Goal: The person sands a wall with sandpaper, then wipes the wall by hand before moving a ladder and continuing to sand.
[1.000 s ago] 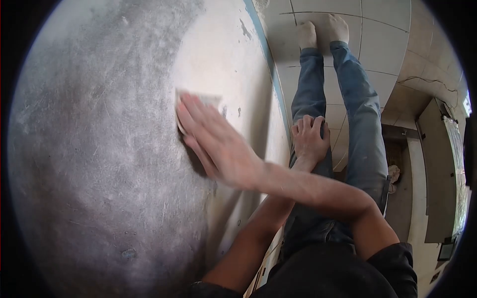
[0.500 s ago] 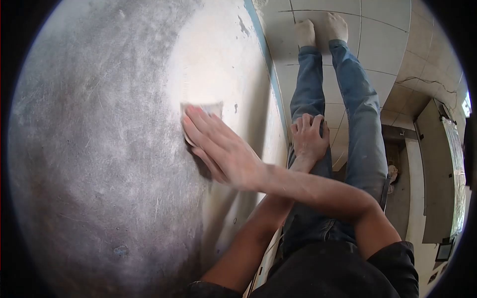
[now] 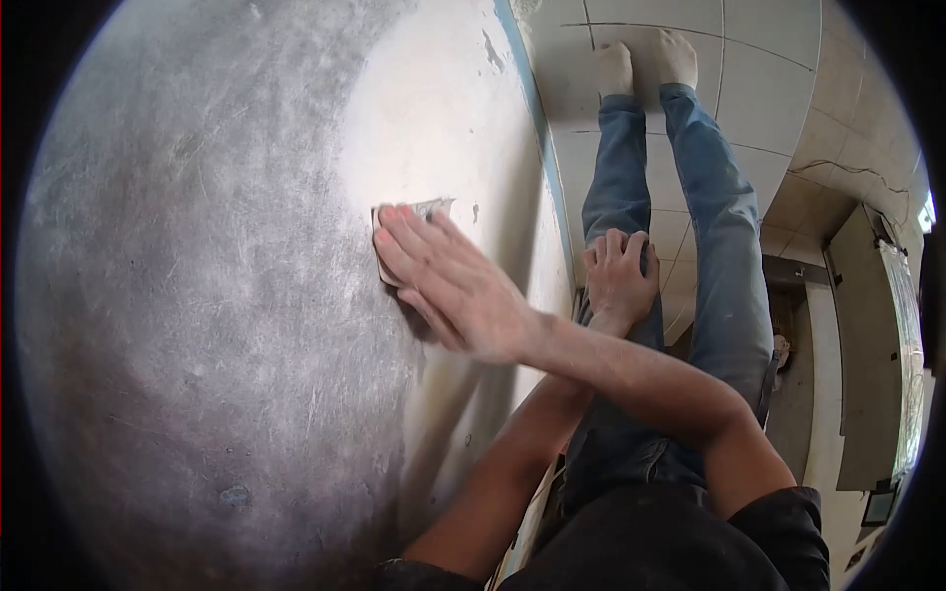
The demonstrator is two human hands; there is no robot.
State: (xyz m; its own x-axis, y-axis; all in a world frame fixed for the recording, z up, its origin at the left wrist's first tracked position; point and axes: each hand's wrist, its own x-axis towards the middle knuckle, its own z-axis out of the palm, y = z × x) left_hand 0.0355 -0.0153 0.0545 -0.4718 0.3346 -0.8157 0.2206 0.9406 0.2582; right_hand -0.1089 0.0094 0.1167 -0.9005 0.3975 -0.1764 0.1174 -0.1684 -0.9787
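Observation:
My right hand (image 3: 458,286) lies against the wall (image 3: 217,295) with a folded sheet of sandpaper (image 3: 434,207) under its fingers. The fingers are extended and close together, and edges of the sheet stick out past them. They sit where a dark grey, scratched area meets a pale, whitish patch (image 3: 434,118). Beneath my crossed right forearm, my left arm reaches to my knee. There my left hand (image 3: 623,281) rests with its fingers slightly apart and bent over the jeans (image 3: 729,295), holding nothing.
A blue strip (image 3: 532,103) runs along the wall's edge beside the tiled floor (image 3: 759,79). My bare feet (image 3: 678,57) stand on the tiles. To the right are a thin cable (image 3: 857,169), a grey panel (image 3: 867,345) and a dark wooden piece (image 3: 796,271).
My right hand and the sandpaper have shifted slightly, with the wrist a little higher in view. The whole view has moved slightly too. My left hand stays on my knee.

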